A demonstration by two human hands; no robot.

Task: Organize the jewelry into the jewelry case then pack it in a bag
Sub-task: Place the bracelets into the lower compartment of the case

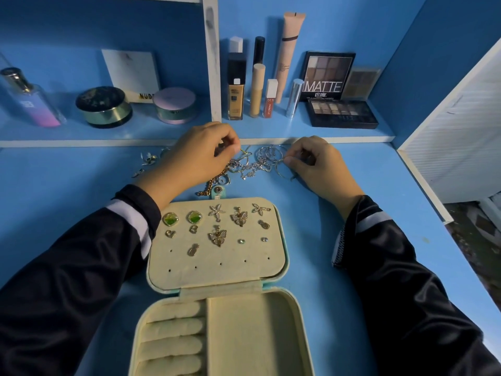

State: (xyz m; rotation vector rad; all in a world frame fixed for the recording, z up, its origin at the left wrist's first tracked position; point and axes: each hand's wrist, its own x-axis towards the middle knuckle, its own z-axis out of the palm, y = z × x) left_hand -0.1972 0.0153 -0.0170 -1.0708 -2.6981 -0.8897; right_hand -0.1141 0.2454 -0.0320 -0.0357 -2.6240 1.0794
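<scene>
An open cream jewelry case (273,270) lies on the blue desk in front of me. Its lid panel holds several earrings, among them a green pair (170,219) and butterfly pieces (217,236). The lower half shows ring rolls (173,329) and a bare compartment (244,335). Beyond the case sits a tangled pile of chains and hoops (254,164). My left hand (198,156) pinches a thin gold piece at the pile's left side. My right hand (317,161) pinches a silver hoop at its right side.
Loose silver pieces (147,160) lie left of the pile. A raised shelf behind holds a perfume bottle (29,99), round compacts (104,105), foundation and lip tubes (254,88) and eyeshadow palettes (341,114). A white panel (455,147) stands at the right.
</scene>
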